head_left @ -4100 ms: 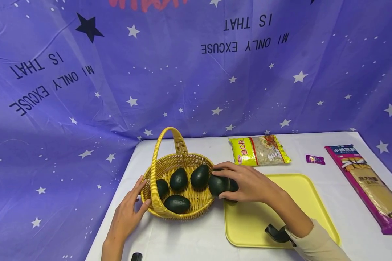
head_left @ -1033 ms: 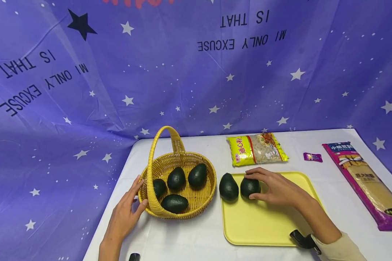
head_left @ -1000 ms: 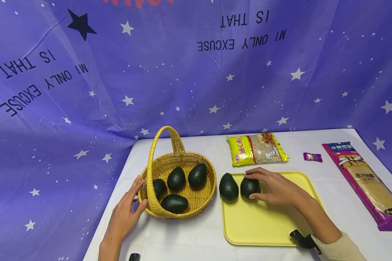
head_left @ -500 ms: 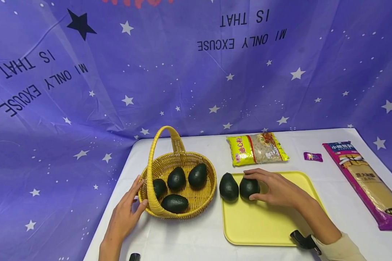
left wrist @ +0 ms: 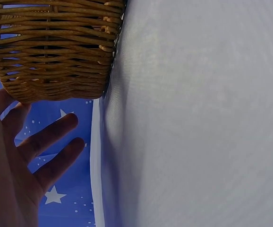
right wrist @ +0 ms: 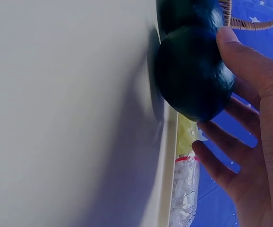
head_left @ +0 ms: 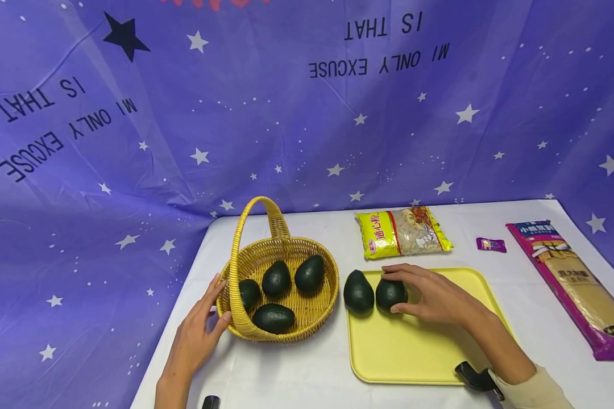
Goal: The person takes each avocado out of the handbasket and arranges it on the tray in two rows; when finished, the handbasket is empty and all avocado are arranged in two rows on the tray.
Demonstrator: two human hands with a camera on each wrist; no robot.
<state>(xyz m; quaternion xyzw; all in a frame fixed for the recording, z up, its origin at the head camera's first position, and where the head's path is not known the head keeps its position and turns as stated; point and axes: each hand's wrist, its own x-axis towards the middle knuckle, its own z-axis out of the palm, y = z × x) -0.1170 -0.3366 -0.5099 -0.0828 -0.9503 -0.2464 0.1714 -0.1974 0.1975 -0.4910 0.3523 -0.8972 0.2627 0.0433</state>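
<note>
In the head view, my right hand [head_left: 432,295] holds a dark green avocado [head_left: 390,294] between thumb and fingers at the back left of the yellow tray [head_left: 389,358]. A second avocado [head_left: 359,293] lies just left of it, over the tray's left edge. My left hand [head_left: 194,335] touches the left side of the yellow wicker basket [head_left: 322,318] with extended fingers; several avocados lie inside, one partly behind the handle. The left wrist view shows two spread fingers of that hand [left wrist: 23,165] off the basket's wall [left wrist: 56,52]. The right wrist view has the held avocado [right wrist: 193,75] beside the thumb.
A yellow-and-clear food packet [head_left: 404,232] lies behind the tray. To its right are a small purple wrapped piece [head_left: 491,245] and a long purple noodle packet [head_left: 575,289]. A purple starry cloth [head_left: 286,125] hangs behind the white table [head_left: 286,375].
Since the oldest frame, my right hand has moved right, away from the basket's rim, and two avocados now sit apart from it on the tray. The last second shows almost no movement.
</note>
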